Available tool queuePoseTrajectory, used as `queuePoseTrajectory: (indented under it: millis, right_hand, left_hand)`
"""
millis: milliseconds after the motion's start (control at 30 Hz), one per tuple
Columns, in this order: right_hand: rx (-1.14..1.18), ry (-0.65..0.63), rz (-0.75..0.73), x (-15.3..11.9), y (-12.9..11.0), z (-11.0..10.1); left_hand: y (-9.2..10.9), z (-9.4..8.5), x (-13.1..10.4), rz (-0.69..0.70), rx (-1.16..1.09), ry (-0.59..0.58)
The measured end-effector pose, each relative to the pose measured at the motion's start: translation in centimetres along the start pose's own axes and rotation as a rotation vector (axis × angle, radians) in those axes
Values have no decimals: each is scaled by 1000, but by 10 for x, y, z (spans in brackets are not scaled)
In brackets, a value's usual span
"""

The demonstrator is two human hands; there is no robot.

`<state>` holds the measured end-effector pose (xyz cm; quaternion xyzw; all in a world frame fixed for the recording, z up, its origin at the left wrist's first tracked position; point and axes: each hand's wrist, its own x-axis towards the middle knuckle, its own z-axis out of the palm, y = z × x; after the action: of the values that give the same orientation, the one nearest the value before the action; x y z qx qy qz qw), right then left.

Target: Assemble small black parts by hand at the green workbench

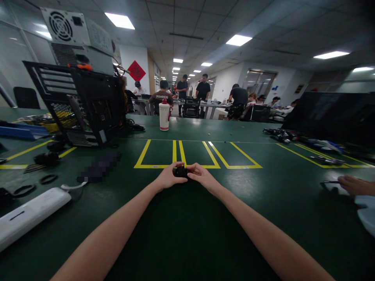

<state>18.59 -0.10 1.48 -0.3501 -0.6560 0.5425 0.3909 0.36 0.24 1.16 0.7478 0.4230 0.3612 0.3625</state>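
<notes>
Between my two hands, just over the green table (187,218), is a small black round part (180,171); its exact kind does not show. My left hand (169,175) grips it from the left, thumb below and fingers above. From the right, the thumb and fingers of my right hand (202,175) pinch its right side. Parts of it are hidden behind my fingers. Yellow tape outlines (152,166) lie on the table just beyond my hands.
A black computer case (88,105) with a power supply (73,31) on top stands at left. A white power bank-like block (35,214) and black rings (48,179) lie nearer. A white bottle (164,116) stands ahead. At right, another person's hand (356,185) holds a thin tool.
</notes>
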Motion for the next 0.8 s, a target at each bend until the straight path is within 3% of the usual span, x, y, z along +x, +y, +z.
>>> queuePoseTrajectory:
  millis: [200,333,567,800]
  right_hand:
    - [-11,-17,61,4,4,-2]
    - [29,-59,12,0,-1,-1]
    - [-23,18,10,1,-2,2]
    - [23,-38,17,2,-1,1]
  left_hand:
    - [1,-1,-1,-17,-7,-4]
    - [3,-2,-2,-15,-7,-14]
    - [2,-1,-1,-10,-6,-6]
    - [5,-1,-2,-3,-5,-5]
